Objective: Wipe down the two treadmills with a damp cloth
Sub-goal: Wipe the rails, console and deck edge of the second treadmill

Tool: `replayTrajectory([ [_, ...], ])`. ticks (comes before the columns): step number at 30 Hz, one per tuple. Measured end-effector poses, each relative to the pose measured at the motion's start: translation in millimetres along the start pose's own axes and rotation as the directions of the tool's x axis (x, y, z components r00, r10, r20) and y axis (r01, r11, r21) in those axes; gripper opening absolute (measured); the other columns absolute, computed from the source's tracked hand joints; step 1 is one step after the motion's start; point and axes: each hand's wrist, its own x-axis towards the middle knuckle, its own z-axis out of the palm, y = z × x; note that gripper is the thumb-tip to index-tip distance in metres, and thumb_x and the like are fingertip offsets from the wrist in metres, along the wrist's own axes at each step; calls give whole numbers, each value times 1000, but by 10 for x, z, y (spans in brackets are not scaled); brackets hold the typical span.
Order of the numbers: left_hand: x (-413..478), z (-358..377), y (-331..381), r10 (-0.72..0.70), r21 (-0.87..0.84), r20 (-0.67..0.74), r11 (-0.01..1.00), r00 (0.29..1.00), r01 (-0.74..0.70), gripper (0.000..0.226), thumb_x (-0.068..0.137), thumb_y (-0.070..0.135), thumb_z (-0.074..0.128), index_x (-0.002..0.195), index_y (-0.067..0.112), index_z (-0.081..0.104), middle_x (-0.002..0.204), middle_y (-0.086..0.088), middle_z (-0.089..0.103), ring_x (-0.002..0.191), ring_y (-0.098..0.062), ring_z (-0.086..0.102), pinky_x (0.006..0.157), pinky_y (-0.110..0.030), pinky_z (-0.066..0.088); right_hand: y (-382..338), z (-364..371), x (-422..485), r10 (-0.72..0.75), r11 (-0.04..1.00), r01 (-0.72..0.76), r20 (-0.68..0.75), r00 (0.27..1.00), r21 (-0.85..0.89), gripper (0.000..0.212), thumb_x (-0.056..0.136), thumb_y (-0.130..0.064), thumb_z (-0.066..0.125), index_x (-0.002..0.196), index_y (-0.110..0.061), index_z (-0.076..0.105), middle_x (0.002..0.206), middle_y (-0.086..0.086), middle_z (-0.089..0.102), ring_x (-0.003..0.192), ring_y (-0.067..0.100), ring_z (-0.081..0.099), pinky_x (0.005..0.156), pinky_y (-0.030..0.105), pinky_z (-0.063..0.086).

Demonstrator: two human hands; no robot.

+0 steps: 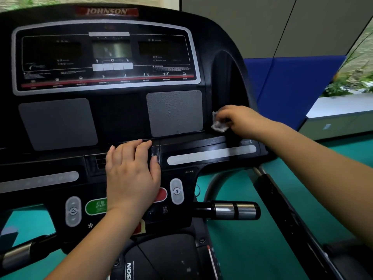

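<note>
A black Johnson treadmill console point(121, 122) fills the view, with a dark display panel on top and two grey speaker grilles below it. My right hand point(240, 120) grips a small crumpled white cloth point(219, 125) and holds it against the recessed pocket at the console's right side, just right of the right grille. My left hand point(131, 170) lies flat with straight fingers on the middle of the console, covering part of the green START button point(94, 207) and the red stop button point(161, 195).
Chrome-and-black pulse grips stick out at the right point(234, 211) and the lower left point(18, 255). A black side handrail point(292, 215) runs down to the right. The floor point(252, 249) is teal. A blue padded wall point(292, 87) stands behind, with a white ledge at far right.
</note>
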Motion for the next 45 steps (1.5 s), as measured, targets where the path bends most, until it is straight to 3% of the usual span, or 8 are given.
replayTrajectory([
  [6,-9,-12,-5,8,-2,-1,1000,1000,-8,40,89,34,44,121,16,59,122,-5,56,118,-27,47,116,-47,20,-68,-47,102,156,925,-115,85,984,-362,37,93,-14,54,127,-30,58,106,7,45,95,32,54,73,32,40],
  [12,-10,8,5,-2,6,-1,1000,1000,2,40,89,33,43,120,14,59,121,-7,56,117,-29,47,116,-48,20,5,-115,30,89,973,-122,171,981,194,21,93,-14,58,103,-26,71,125,-4,59,115,18,54,96,26,39],
  [17,-13,2,10,0,7,0,1000,1000,0,40,89,33,43,120,14,59,121,-6,56,118,-28,47,116,-48,19,-90,-135,-65,79,909,-151,193,978,388,11,90,-24,65,97,-22,73,108,-9,64,98,3,59,77,6,39],
  [25,-10,-7,-8,7,-16,-15,1000,1000,-7,39,88,33,46,120,15,60,121,-6,57,116,-29,48,116,-47,20,-172,3,135,268,934,-243,63,961,-263,32,92,-16,57,124,-17,62,122,9,52,109,33,54,87,36,48],
  [29,-10,-8,-13,9,-18,-15,1000,1000,-10,39,89,33,46,121,16,60,122,-6,57,117,-28,48,116,-46,21,-185,41,157,297,896,-262,48,954,-358,37,95,-20,52,132,-17,53,124,15,45,111,38,49,83,40,44],
  [34,-12,-3,-6,-1,-11,-5,1000,1000,1,39,88,32,46,120,15,60,120,-6,57,116,-28,48,115,-47,21,-235,-133,14,215,963,-235,150,965,131,24,86,-42,66,101,-24,66,101,-4,59,92,17,58,77,30,47],
  [38,-10,-24,2,2,-5,7,1000,1000,-1,40,88,33,45,120,15,59,120,-6,57,116,-27,48,115,-47,21,-407,-291,-205,110,920,-181,214,971,347,11,81,-28,74,91,-30,70,88,-15,63,80,4,59,69,19,46],
  [45,-13,-34,9,0,-7,15,1000,1000,0,40,88,34,45,121,15,59,121,-6,57,117,-27,48,116,-47,21,-544,121,-134,285,897,-132,-323,902,423,13,79,-23,76,90,-24,70,104,-1,51,92,10,51,82,19,37],
])
